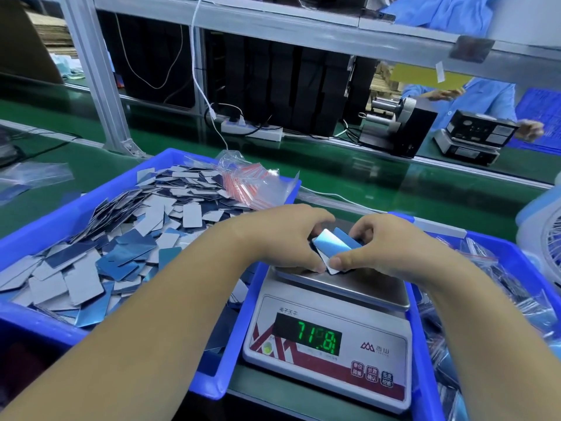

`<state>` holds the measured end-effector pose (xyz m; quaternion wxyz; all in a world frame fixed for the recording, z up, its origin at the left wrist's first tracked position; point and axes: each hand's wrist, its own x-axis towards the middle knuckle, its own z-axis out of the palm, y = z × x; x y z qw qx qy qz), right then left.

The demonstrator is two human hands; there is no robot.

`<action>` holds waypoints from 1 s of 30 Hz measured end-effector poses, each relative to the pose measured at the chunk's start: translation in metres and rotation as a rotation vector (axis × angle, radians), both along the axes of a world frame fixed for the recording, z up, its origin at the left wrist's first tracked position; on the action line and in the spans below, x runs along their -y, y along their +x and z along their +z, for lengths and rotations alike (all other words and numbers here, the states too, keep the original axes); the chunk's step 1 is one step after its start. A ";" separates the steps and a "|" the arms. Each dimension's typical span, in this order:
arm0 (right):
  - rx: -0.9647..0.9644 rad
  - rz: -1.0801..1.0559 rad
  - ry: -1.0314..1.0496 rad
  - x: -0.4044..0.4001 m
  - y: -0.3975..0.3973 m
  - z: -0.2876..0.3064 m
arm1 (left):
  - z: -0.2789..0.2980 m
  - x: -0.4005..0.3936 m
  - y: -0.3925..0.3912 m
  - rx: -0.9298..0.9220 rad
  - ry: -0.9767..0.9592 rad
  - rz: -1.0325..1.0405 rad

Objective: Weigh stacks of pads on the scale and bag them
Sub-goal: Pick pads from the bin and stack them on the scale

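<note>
Both hands clamp a small stack of pads (331, 245) over the scale (329, 335) pan, the left hand (285, 238) and right hand (381, 243) pinching opposite sides. The stack's long axis runs from far left to near right, its shiny blue face tilted up.

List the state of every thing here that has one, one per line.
scale: switched on, green digits lit
stack of pads: gripped by both hands, resting on the scale platform
left hand: curled round the stack
right hand: curled round the stack
left blue bin: heaped with loose pads
zip bags: empty, lying on the heap
</note>
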<state>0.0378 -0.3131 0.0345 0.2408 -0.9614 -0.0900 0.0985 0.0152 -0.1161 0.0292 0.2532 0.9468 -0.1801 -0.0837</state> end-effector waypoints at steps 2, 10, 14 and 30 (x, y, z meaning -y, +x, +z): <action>0.004 0.004 -0.001 0.000 -0.001 0.001 | -0.001 -0.001 0.003 0.001 0.038 0.002; -0.037 0.040 0.061 0.002 -0.001 0.003 | -0.005 0.001 0.010 -0.078 0.110 -0.039; -0.044 0.049 0.064 0.003 0.000 0.002 | -0.005 0.005 0.014 -0.070 0.121 -0.045; 0.010 0.068 0.055 0.004 0.005 -0.002 | 0.017 0.017 0.037 -0.181 0.218 -0.087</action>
